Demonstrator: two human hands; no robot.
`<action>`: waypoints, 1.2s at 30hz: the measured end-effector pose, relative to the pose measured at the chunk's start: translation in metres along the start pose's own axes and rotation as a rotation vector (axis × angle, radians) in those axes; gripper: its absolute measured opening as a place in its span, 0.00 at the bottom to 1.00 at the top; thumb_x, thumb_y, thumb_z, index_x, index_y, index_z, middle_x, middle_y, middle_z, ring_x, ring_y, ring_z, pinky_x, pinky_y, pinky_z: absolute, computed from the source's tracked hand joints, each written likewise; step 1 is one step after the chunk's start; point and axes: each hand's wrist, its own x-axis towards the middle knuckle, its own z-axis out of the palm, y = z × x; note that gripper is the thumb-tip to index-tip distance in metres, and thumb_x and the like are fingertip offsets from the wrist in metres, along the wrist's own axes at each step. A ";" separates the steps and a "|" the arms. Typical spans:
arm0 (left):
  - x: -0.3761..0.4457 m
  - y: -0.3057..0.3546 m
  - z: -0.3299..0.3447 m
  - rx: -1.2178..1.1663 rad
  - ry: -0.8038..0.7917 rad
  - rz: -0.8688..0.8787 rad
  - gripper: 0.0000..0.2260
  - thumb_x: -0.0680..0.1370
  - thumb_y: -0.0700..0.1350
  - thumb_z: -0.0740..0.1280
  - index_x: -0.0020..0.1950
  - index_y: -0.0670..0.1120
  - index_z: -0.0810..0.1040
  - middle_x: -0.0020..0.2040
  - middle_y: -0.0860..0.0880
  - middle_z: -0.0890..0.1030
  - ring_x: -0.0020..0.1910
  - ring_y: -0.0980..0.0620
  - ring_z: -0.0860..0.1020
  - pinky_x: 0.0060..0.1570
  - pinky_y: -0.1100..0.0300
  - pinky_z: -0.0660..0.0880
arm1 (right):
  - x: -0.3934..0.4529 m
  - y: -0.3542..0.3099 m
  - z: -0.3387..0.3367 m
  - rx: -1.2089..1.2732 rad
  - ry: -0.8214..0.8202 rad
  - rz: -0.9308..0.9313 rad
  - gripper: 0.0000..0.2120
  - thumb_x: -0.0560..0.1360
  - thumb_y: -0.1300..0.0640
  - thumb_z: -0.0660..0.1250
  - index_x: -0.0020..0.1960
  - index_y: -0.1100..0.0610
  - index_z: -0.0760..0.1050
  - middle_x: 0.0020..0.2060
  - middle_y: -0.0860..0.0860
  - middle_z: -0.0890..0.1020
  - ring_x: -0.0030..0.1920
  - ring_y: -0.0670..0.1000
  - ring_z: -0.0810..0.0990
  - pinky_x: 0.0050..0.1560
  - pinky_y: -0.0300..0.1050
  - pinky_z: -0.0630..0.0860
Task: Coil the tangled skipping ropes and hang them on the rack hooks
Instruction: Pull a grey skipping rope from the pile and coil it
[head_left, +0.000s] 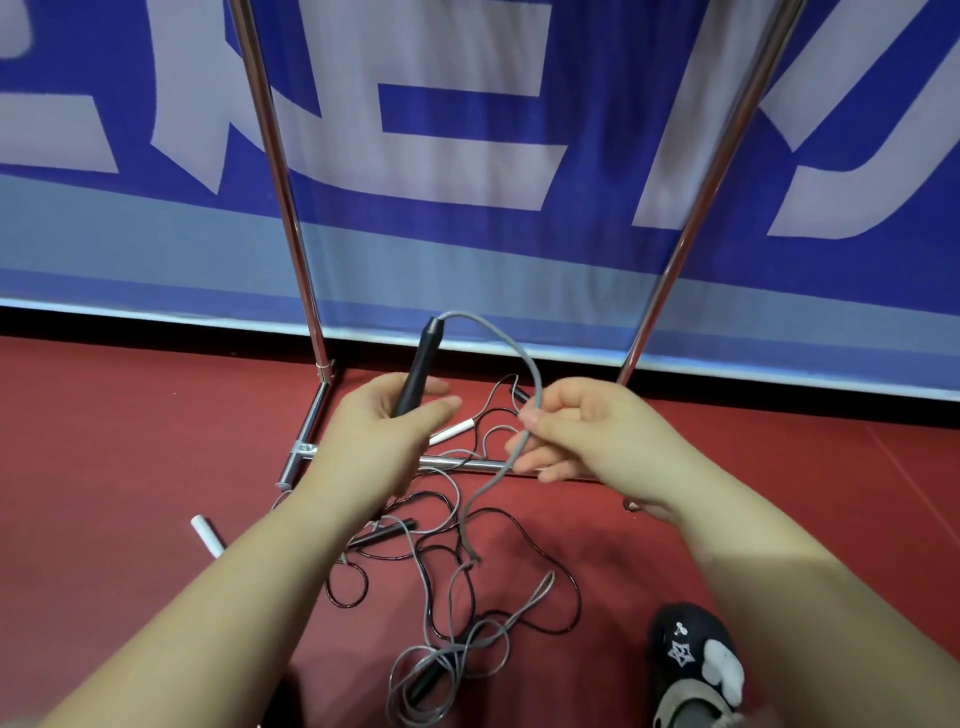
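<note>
Below, tangled ropes (447, 587) (across rack base (457, 462)), shoe (693, 660)

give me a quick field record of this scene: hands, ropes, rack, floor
left hand: left hand grips black handle
right hand: right hand pinches grey rope running from that handle
tangle: tangled ropes, grey and black, on red floor
loose handles: white handle on floor at left
rack: chrome rack, hooks not in view
progress: nothing coiled or hung yet

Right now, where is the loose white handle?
Head view, lower left: the white handle lies on the red floor, left of the left forearm, near the rack's foot.
</note>
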 end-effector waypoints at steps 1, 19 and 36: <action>-0.001 0.001 0.001 -0.003 -0.022 -0.024 0.05 0.76 0.44 0.69 0.50 0.45 0.80 0.23 0.52 0.64 0.20 0.53 0.60 0.22 0.65 0.60 | 0.000 -0.002 -0.001 0.107 0.017 0.025 0.05 0.78 0.58 0.64 0.45 0.58 0.74 0.38 0.54 0.85 0.37 0.48 0.85 0.34 0.37 0.79; -0.008 -0.001 0.014 0.040 -0.310 -0.163 0.05 0.77 0.39 0.67 0.43 0.47 0.79 0.41 0.45 0.85 0.38 0.50 0.82 0.53 0.51 0.77 | 0.010 -0.013 -0.013 0.941 0.262 0.172 0.06 0.78 0.61 0.63 0.44 0.62 0.76 0.31 0.54 0.84 0.30 0.47 0.84 0.27 0.36 0.78; 0.006 0.012 0.006 -0.516 0.042 -0.301 0.05 0.80 0.41 0.63 0.48 0.44 0.79 0.34 0.51 0.84 0.31 0.54 0.83 0.35 0.61 0.80 | 0.010 0.020 0.023 -0.531 -0.066 -0.078 0.05 0.72 0.56 0.72 0.47 0.53 0.80 0.40 0.48 0.83 0.43 0.50 0.82 0.53 0.49 0.78</action>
